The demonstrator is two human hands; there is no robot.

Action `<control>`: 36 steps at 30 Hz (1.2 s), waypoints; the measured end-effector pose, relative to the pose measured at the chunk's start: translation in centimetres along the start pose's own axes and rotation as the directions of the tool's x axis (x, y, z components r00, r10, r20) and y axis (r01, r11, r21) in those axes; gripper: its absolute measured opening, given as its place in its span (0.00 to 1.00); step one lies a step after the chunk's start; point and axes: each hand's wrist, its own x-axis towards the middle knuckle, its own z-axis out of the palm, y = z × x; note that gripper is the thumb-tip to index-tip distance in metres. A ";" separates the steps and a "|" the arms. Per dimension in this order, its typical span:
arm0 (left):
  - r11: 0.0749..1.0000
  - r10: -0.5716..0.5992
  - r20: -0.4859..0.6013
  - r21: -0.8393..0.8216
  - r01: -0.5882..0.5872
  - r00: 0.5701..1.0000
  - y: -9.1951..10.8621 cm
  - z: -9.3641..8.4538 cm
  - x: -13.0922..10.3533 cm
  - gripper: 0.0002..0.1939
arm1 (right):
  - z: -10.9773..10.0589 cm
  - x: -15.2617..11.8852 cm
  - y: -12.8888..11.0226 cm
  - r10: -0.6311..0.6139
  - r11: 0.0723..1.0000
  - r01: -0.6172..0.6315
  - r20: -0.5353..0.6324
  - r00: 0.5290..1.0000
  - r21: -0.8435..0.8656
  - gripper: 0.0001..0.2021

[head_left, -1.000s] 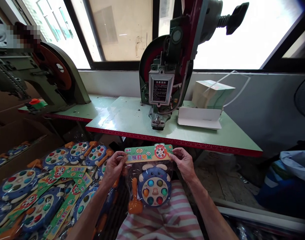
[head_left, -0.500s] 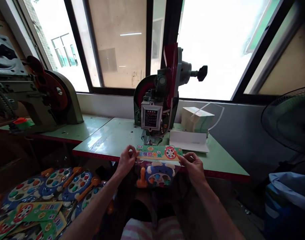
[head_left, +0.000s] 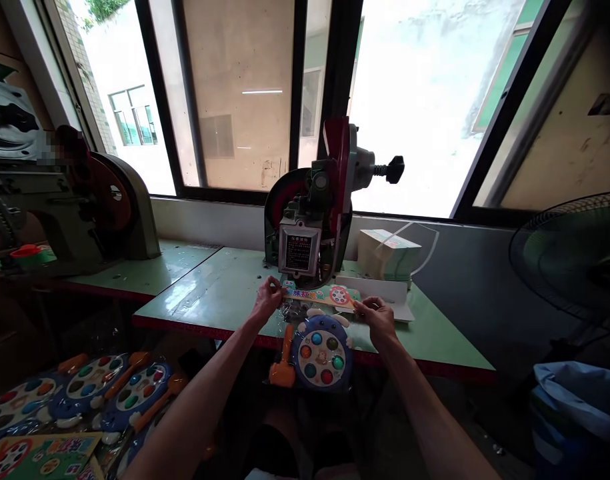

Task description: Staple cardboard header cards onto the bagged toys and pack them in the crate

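My left hand (head_left: 269, 297) pinches the left end of a printed header card (head_left: 317, 295), and my right hand (head_left: 377, 317) pinches its right end. The card lies level at the foot of a stapling machine (head_left: 305, 220), its upper edge close under the machine's head. Below the card hangs a clear bag with a blue round toy (head_left: 323, 352) that has coloured buttons, plus an orange toy hammer (head_left: 283, 363). The bagged toy droops over the table's front edge. Whether the card touches the machine's jaw is hidden.
Bagged toys (head_left: 129, 393) with loose header cards (head_left: 45, 453) pile up at lower left. A stack of cards (head_left: 389, 253) and a white tray (head_left: 379, 293) stand right of the machine. A second machine (head_left: 99, 207) is at left, a fan (head_left: 575, 260) at right.
Both hands have pushed the card forward, closer under the machine's head. The toy now hangs with its face more fully in view. The camera has tilted up slightly.
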 end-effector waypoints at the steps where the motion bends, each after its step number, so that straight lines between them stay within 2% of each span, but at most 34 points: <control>1: 1.000 -0.003 -0.004 -0.001 0.003 1.000 0.0 0.0 0.0 0.16 | 0.0 0.1 0.0 0.003 1.000 -0.003 0.002 1.000 0.002 0.27; 19: 1.000 0.017 0.010 -0.025 -0.017 1.000 -0.3 0.0 0.0 0.17 | 0.2 0.6 0.3 0.014 1.000 -0.014 -0.023 1.000 0.024 0.28; 25: 0.999 0.031 0.005 -0.039 -0.031 0.999 -0.5 -0.1 0.3 0.18 | 0.5 0.8 0.0 -0.003 0.999 0.003 0.002 1.000 0.045 0.27; 29: 0.999 0.024 -0.032 -0.043 -0.025 0.999 -0.7 -1.7 0.3 0.19 | 2.1 0.6 0.0 -0.009 0.998 0.004 0.066 0.998 0.065 0.26; 36: 0.999 -0.034 -0.132 -0.044 0.028 0.991 -0.9 -6.6 -0.2 0.22 | 6.9 0.0 1.7 0.023 0.995 -0.036 0.127 0.992 0.097 0.24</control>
